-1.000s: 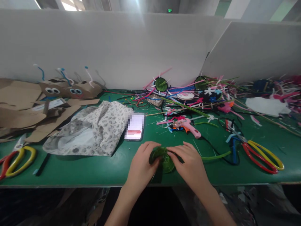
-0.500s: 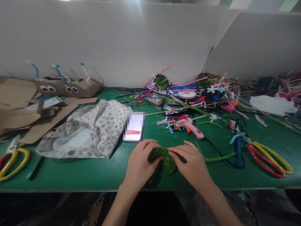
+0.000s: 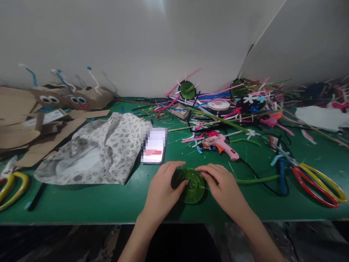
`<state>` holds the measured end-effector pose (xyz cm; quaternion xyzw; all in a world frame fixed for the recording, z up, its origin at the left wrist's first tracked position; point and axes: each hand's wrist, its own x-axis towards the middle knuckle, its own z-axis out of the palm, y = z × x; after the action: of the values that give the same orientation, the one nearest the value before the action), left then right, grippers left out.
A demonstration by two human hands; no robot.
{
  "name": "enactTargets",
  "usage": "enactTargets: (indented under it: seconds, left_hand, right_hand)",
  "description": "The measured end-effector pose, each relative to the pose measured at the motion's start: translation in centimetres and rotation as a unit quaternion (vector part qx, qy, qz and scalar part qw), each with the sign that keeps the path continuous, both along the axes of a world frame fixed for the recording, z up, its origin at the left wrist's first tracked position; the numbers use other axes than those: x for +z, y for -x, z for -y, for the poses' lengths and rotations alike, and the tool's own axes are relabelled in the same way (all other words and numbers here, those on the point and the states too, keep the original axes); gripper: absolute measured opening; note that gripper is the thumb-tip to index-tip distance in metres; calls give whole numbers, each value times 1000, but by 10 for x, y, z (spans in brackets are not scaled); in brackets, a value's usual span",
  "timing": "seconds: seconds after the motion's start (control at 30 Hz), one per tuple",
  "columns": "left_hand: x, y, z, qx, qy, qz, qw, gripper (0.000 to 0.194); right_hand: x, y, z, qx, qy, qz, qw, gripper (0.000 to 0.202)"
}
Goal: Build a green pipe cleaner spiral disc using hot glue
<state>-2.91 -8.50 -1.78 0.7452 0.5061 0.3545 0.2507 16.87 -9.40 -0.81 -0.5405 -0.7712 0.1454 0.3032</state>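
Note:
A flat coiled disc of green pipe cleaner (image 3: 195, 191) lies near the table's front edge, between my hands. My left hand (image 3: 163, 187) grips its left side, thumb on the coil's face and fingers curved round the far rim. At the upper right rim, my right hand (image 3: 222, 182) pinches with thumb and forefinger. Just past the hands is a pink glue gun (image 3: 222, 145), its black cord running right. A loose green pipe cleaner (image 3: 257, 179) stretches out to the right of my right hand.
A phone (image 3: 155, 145) and patterned cloth (image 3: 114, 145) lie to the left. Scissors (image 3: 316, 182) rest at the right, with another pair (image 3: 13, 185) at the far left. Cardboard (image 3: 54, 138) and cardboard figures (image 3: 81, 100) stand back left. Tangled pipe cleaners (image 3: 215, 98) line the back.
My right hand has moved slightly right along the rim, and more of the coil's face now shows. The camera view has shifted a little.

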Motion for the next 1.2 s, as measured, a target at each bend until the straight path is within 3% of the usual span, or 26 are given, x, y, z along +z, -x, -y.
enactTargets:
  seconds: [0.5, 0.8, 1.1, 1.2]
  left_hand:
    - [1, -4, 1, 11, 65, 42, 997, 28]
    - [3, -8, -1, -20, 55, 72, 996, 50]
    - [0, -10, 3, -13, 43, 76, 996, 49]
    - [1, -10, 4, -15, 22, 72, 997, 57]
  right_hand:
    - [6, -6, -8, 48, 94, -99, 989, 33]
    - [7, -6, -3, 37, 80, -32, 996, 38]
    - [7, -6, -1, 39, 63, -16, 997, 36]
    - [7, -6, -1, 40, 85, -28, 995, 36]
